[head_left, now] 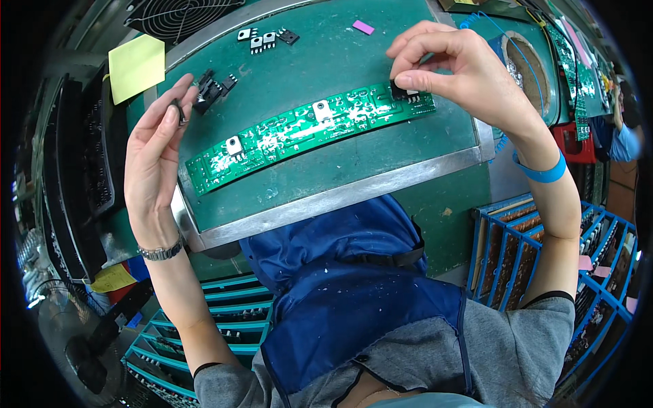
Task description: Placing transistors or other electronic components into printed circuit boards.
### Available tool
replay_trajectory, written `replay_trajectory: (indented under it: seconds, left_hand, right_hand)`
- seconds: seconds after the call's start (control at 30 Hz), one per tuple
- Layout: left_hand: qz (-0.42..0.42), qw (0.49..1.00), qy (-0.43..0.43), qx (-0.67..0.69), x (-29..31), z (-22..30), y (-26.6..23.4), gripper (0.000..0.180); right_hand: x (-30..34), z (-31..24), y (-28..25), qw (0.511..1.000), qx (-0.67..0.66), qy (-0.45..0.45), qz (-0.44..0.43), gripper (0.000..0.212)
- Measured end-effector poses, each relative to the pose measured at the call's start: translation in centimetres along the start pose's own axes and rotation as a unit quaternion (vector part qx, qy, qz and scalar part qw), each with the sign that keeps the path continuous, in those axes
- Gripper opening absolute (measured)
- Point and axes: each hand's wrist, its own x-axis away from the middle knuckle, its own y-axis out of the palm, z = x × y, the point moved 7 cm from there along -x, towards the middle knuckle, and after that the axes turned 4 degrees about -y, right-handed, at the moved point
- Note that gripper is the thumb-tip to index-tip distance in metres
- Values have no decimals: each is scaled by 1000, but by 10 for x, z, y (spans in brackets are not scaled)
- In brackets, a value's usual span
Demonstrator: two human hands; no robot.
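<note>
A long green circuit board lies at a slant on the green bench mat. Two transistors with metal faces, one near the left and one mid-board, sit on it. At the board's right end, my right hand pinches a black transistor between thumb and fingers, its legs over the board. Off the board's left end, my left hand holds a small black component between thumb and fingers; its full shape is partly hidden. Beside those fingers is a cluster of black transistors.
Several loose transistors lie at the back, with a small pink piece to their right. A metal strip edges the bench. Black trays stand at left, a fan grille behind, blue board racks at lower right.
</note>
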Motion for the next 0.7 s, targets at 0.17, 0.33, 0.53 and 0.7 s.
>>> replay_trajectory:
  seconds: [0.17, 0.33, 0.53, 0.7]
  left_hand:
    - [-27, 999, 15, -15, 8, 3, -14, 27]
    - [5, 999, 43, -13, 16, 2, -16, 23]
    - [6, 1000, 14, 23, 20, -2, -24, 28]
    - [29, 1000, 4, 6, 23, -3, -21, 28]
  right_hand:
    - [1, 8, 4, 996, 81, -13, 21, 22]
    - [2, 24, 10, 999, 26, -16, 16, 22]
    - [2, 29, 9, 1000, 0, 7, 6, 21]
    - [2, 31, 11, 1000, -19, 18, 10, 21]
